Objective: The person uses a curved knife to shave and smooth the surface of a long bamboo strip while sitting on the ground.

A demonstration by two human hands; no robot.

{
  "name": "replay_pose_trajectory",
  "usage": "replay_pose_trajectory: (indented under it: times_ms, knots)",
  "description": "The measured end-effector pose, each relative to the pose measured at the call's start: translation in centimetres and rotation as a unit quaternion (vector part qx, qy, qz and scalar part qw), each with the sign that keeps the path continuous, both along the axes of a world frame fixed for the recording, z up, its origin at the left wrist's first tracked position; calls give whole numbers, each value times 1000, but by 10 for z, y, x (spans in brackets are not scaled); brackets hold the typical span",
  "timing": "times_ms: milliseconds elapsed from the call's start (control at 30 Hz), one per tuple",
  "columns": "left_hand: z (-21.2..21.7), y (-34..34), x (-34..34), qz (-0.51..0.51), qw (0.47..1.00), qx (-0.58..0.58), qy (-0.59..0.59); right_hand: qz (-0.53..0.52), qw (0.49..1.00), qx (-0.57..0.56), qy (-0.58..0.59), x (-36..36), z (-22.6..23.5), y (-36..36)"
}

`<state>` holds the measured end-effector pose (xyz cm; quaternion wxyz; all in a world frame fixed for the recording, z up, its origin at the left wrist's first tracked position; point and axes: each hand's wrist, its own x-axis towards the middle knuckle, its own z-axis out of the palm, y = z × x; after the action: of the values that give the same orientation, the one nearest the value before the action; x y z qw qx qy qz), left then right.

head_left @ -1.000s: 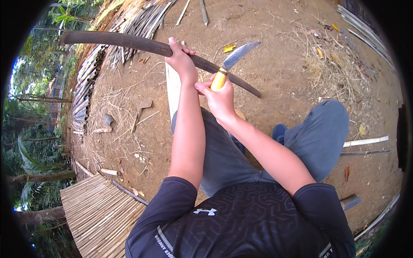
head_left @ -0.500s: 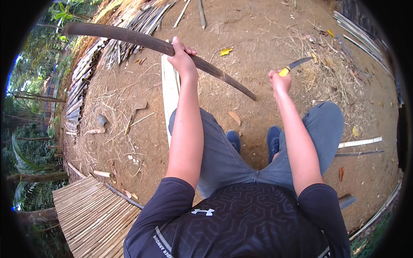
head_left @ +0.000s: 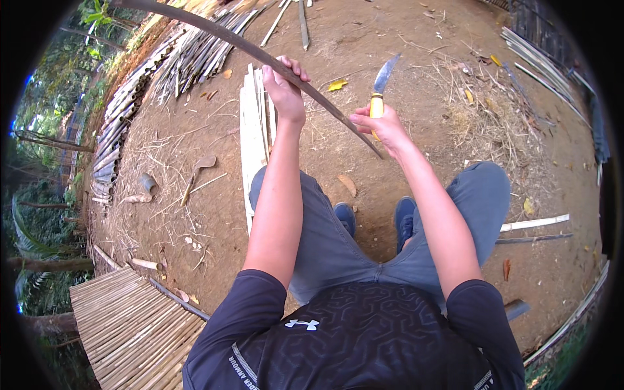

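Observation:
A long, dark, slightly curved bamboo strip (head_left: 246, 45) slants from the upper left down toward my knees. Its middle is in the grip of my left hand (head_left: 286, 90), the fingers wrapped over it. My right hand (head_left: 387, 127) holds a knife (head_left: 385, 77) by its yellow handle, with the curved blade pointing up and away from me. The fingertips of that hand are right beside the strip's lower end; whether they touch it I cannot tell. Under my left forearm, pale split bamboo slats (head_left: 252, 133) lie on the ground.
A short-handled blade tool (head_left: 200, 170) lies on the dirt to the left, near a cut bamboo tube (head_left: 148, 182). Bamboo poles (head_left: 117, 140) are stacked at the far left. A slatted bamboo platform (head_left: 133, 325) stands at the lower left. Dry straw (head_left: 497, 127) lies at the right.
My right hand has moved left, up to the strip's lower end, and the knife has turned from pointing right to pointing up. The strip has tilted more steeply and rolled, looking narrower.

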<state>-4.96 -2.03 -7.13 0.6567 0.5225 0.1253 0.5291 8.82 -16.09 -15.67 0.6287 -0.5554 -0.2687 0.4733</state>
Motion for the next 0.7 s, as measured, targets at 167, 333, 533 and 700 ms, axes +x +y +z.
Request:
replay_pose_trajectory:
  times_ms: [167,333,533,700]
  knots:
    - [3,-3,8,92,991,35,91,2,999,7,-49,8,26,21]
    - [5,5,0,126,987,-4,104,16,995,-29,-98,28,22,27]
    - [4,28,-18,69,996,-35,37,-36,993,-109,35,39,-7,19]
    - [7,34,-22,60,997,-43,9,-24,975,-191,112,56,-22,15]
